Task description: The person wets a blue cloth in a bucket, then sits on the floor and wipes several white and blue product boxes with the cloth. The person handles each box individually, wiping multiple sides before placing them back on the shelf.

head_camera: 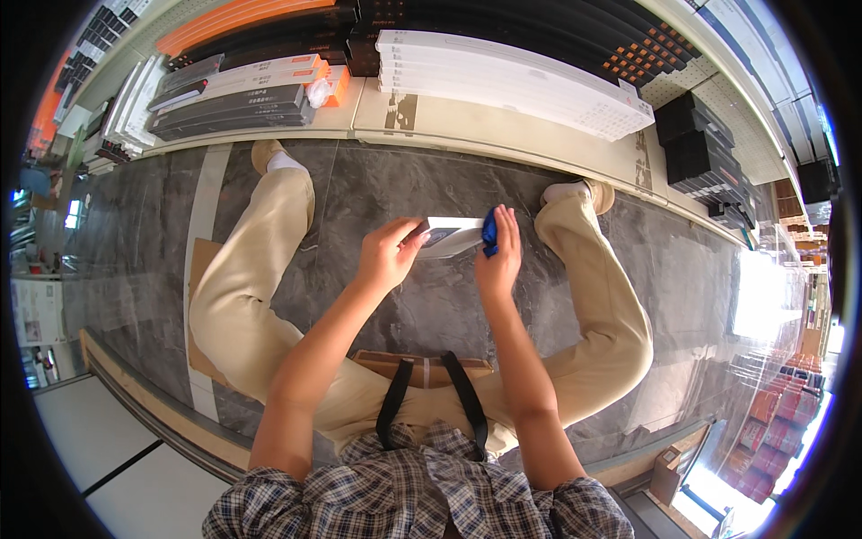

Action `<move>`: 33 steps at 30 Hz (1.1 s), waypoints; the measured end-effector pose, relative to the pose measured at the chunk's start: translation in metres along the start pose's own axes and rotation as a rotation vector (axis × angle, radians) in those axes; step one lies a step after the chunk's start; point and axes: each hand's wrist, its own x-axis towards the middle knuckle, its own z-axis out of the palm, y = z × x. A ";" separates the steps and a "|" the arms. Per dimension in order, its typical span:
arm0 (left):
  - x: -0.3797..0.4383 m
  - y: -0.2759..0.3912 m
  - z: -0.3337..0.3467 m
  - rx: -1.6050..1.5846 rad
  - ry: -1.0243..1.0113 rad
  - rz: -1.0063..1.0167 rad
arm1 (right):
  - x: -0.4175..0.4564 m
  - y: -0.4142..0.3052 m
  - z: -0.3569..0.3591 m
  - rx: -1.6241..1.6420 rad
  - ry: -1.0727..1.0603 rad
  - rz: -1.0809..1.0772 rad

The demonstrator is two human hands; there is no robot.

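Note:
Between my hands, above the tiled floor, is a thin white box (461, 236) with a dark printed panel near its left end. My left hand (390, 250) grips the box's left end, thumb on the near side and fingers behind. At the right end, my right hand (500, 252) holds a crumpled blue cloth (491, 232) against the box. The fingers of that hand point up along the cloth. Whether its palm also touches the box cannot be told.
Ahead runs a low cream shelf (471, 128) with stacked long white boxes (505, 77), dark grey boxes (229, 111) and black boxes (704, 158). My bent legs flank the floor (417, 175). Cardboard (204, 269) lies under the left leg.

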 end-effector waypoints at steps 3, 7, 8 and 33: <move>-0.004 -0.003 0.006 0.051 0.016 0.076 | -0.006 -0.042 0.004 0.133 -0.095 -0.129; -0.007 -0.009 0.009 0.010 0.054 0.117 | -0.005 -0.052 0.004 0.129 -0.126 -0.272; -0.008 -0.009 0.008 0.010 0.032 0.074 | -0.002 -0.040 0.003 0.092 -0.125 -0.259; -0.023 0.007 0.025 0.247 -0.281 0.528 | 0.005 0.052 0.001 1.088 0.153 1.088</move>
